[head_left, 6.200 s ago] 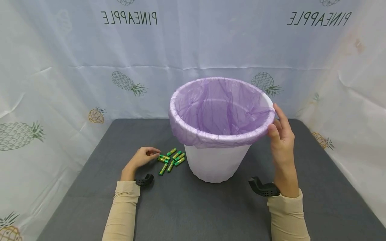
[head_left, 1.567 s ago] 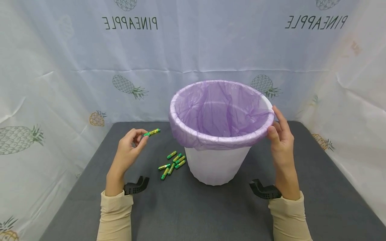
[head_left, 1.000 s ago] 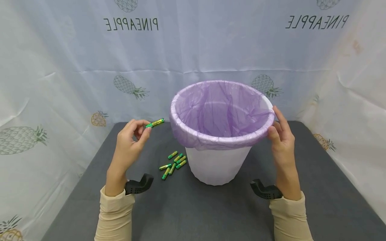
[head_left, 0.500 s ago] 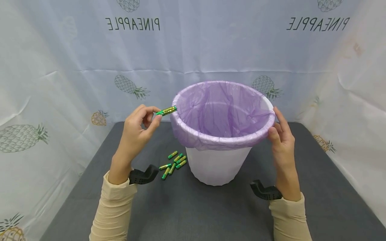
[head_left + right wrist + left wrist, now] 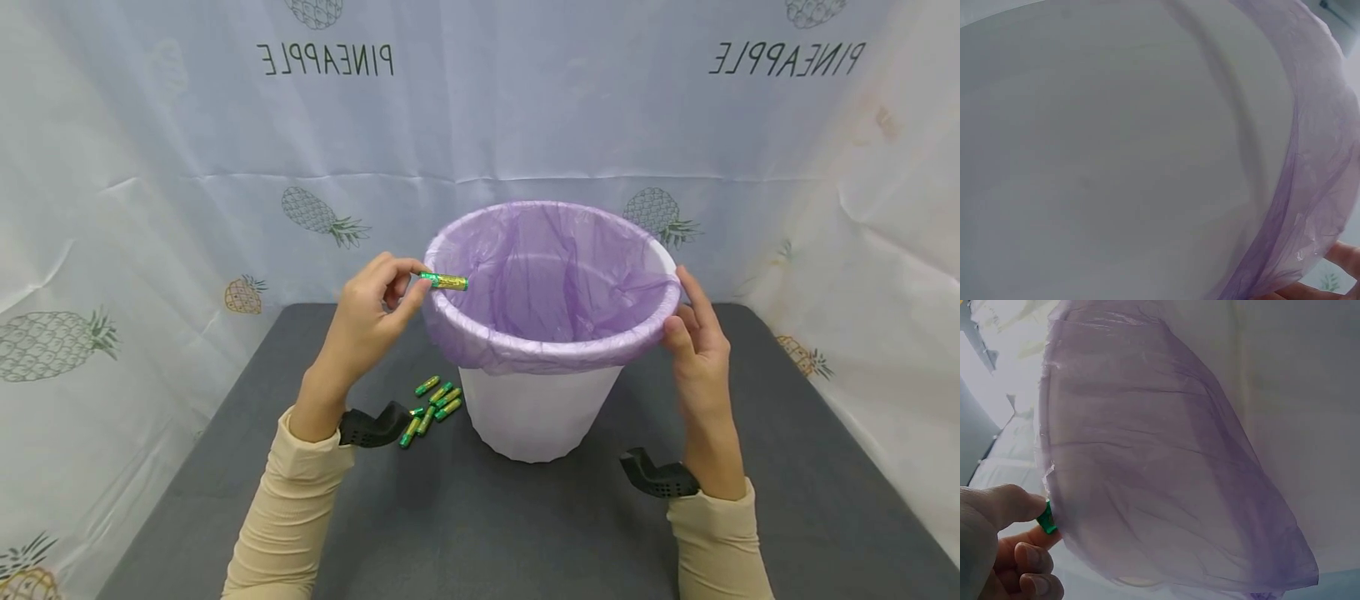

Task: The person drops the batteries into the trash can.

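My left hand (image 5: 371, 312) pinches a small shiny green-and-gold cylinder (image 5: 447, 282) by one end, between thumb and fingers. The cylinder's other end points right, over the left rim of a white trash bin (image 5: 536, 408) in the head view. A thin purple bag (image 5: 547, 283) lines the bin and folds over its rim. Only the cylinder's green end (image 5: 1048, 517) shows in the left wrist view, against the bag. My right hand (image 5: 701, 350) holds the bin's right rim with thumb and fingers, which are partly cut off in the right wrist view.
Several matching green-and-gold cylinders (image 5: 427, 419) lie on the dark grey table (image 5: 480, 525), left of the bin's base. The left wrist's black camera mount (image 5: 371, 427) partly covers one. Pineapple-print curtains (image 5: 480, 125) surround the back and sides.
Six seconds ago my left hand was at the pile. It lifted one cylinder, carried it up and right, and now has it at the bin's left rim. My right hand stays put.
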### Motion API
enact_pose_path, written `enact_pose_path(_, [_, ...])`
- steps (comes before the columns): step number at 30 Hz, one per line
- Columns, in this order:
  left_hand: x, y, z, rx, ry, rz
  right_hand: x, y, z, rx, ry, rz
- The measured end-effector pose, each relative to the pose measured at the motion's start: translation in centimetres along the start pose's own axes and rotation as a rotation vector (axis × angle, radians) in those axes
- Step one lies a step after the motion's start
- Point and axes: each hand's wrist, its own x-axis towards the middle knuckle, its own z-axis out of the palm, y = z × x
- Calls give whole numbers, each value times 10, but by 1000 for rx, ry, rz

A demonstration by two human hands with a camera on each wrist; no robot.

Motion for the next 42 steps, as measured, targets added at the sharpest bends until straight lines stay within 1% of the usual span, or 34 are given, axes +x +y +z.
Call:
enact_pose_path(1, [0, 0, 0, -2, 1, -1, 0, 0, 0, 3, -5, 0])
enact_pose_path(13, [2, 1, 4, -42, -2, 5, 0, 1, 1, -27, 52, 38])
enact_pose_path(19, [3, 0, 7, -62, -1, 28, 0, 1, 2, -24, 52, 40])
enact_pose_path(26, [5, 1, 10, -85, -7, 17, 0, 0, 2, -25, 54, 39])
enact_pose_path(31, [1, -1, 10, -103, 11, 10, 1, 1, 0, -19, 27, 16])
enact_pose_path(38, [-7, -2, 7, -118, 50, 10, 1, 0, 1, -18, 45, 23])
enact_pose_path(42, [-13, -6, 4, -130, 78, 9, 1, 0, 2, -18, 42, 10])
